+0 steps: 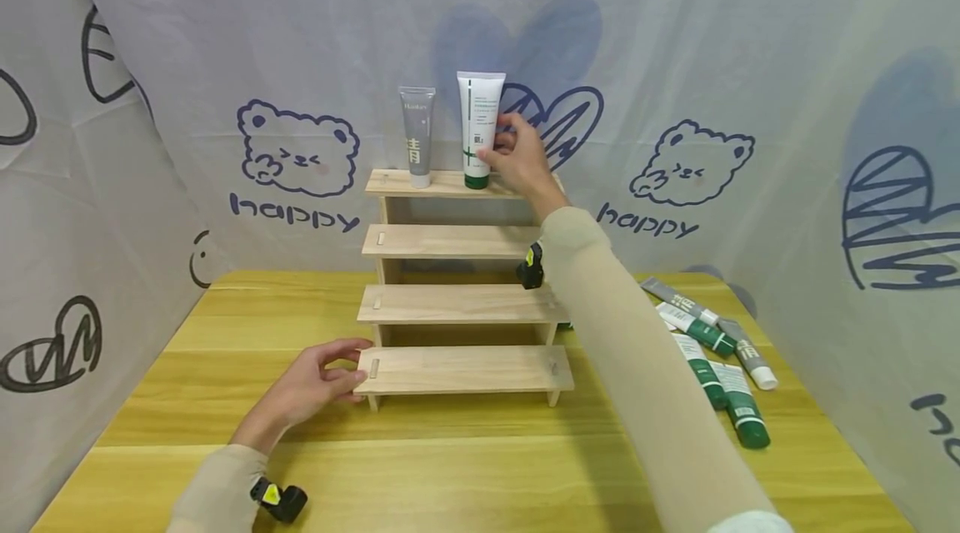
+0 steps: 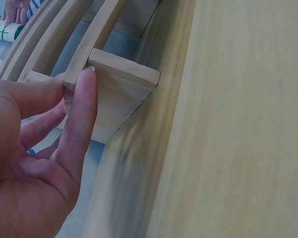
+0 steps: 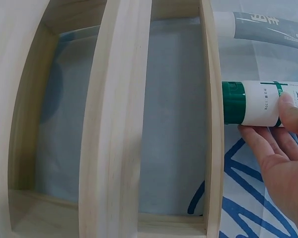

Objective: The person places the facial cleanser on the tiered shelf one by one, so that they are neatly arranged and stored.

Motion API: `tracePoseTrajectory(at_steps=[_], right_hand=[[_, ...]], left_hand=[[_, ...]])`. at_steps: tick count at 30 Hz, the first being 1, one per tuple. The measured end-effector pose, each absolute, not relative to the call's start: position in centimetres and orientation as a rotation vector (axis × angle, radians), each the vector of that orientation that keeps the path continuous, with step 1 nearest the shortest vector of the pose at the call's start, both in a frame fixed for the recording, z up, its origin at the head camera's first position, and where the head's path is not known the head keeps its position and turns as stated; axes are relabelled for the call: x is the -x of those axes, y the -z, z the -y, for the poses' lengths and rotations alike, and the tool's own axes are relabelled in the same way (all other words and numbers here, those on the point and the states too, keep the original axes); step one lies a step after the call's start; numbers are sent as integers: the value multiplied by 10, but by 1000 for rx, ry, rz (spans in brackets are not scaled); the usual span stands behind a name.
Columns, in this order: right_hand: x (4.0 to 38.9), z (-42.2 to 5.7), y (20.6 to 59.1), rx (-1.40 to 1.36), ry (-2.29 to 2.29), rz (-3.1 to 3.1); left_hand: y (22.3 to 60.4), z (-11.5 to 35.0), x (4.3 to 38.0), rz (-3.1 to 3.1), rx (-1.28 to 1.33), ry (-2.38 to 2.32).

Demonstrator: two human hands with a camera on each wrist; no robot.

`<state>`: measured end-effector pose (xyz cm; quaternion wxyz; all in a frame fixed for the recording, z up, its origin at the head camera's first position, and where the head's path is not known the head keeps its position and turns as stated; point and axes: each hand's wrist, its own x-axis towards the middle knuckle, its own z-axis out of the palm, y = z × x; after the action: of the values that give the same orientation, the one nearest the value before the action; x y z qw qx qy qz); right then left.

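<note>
On the top step of a four-step wooden rack stands a grey squeeze tube, cap down. To its right a white squeeze tube with a green cap is upright on the same step. My right hand grips that white tube from the right, thumb on its front; the right wrist view shows its green cap against the step's edge. Down at the lowest step, my left hand pinches the rack's left end, with thumb and fingers on the board's corner in the left wrist view.
Several grey and white-green tubes lie in a loose pile on the wooden table, right of the rack. A patterned cloth hangs behind and along both sides. My right forearm crosses the rack's right side.
</note>
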<state>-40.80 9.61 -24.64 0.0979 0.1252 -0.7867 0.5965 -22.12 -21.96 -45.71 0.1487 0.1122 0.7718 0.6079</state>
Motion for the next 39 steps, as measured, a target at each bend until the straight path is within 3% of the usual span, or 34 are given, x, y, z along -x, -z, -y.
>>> tracePoseTrajectory(at_steps=[20,39], right_hand=[[407,-104,256,-380,-1749,2301],[374,-170,243,-422,-1649,2443]], left_hand=[[455,218,221,-2233,-300,-1739],[456,219,220,-2235,-297,-1735]])
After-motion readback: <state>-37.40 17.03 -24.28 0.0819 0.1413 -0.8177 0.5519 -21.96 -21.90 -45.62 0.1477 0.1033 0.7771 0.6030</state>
